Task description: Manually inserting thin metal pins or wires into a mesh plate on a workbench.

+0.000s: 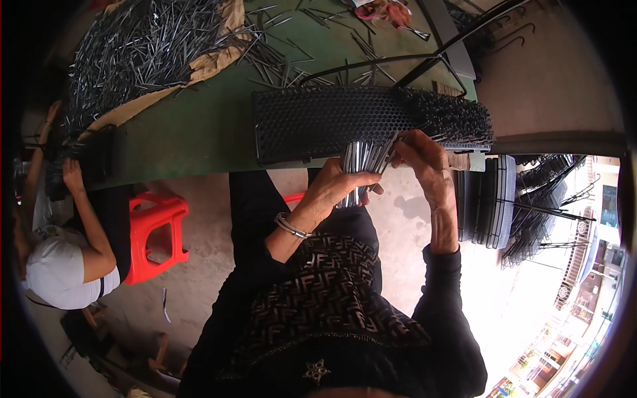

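My left hand [330,184] is closed round a bundle of thin, shiny metal rods [356,158], held roughly upright just off the table's near edge. Some of the rods fan out to the right. At their upper ends my right hand [428,162] has its fingers pinched together on a rod; its exact grip is partly hidden by the fingers. Just beyond both hands, a black perforated rack [325,123] with many small holes lies along the table edge. Dark rods [448,114] stand close together in the holes at its right end.
The green table [192,136] bears a big heap of dark rods [146,53] on brown paper, with loose rods scattered beside it. A black metal bar [415,69] crosses above the rack. Stacked racks [494,199] stand right. A red stool [156,235] and a co-worker [70,268] are left.
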### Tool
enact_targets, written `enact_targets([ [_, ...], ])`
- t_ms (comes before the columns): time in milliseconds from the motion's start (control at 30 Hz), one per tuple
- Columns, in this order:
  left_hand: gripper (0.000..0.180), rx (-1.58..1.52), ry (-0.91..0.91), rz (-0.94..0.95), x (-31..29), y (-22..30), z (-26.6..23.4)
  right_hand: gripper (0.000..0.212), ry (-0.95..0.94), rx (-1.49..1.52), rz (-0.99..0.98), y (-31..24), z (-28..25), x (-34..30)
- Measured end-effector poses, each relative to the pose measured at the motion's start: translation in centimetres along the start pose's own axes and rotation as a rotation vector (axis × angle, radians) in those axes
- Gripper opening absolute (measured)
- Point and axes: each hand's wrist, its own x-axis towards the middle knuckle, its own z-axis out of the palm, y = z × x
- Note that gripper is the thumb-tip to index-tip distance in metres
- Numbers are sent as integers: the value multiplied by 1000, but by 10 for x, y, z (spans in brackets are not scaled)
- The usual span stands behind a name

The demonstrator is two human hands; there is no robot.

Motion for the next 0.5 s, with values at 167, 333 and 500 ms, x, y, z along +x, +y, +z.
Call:
enact_targets([
  [167, 22, 86, -14, -49, 0, 4, 0, 16, 21, -30, -8, -6, -2, 1],
  [333, 20, 90, -14, -74, 2, -7, -5, 16, 7, -70, -11, -5, -6, 1],
  [500, 19, 100, 18, -105, 4, -14, -4, 15, -48, -60, -24, -6, -16, -1],
])
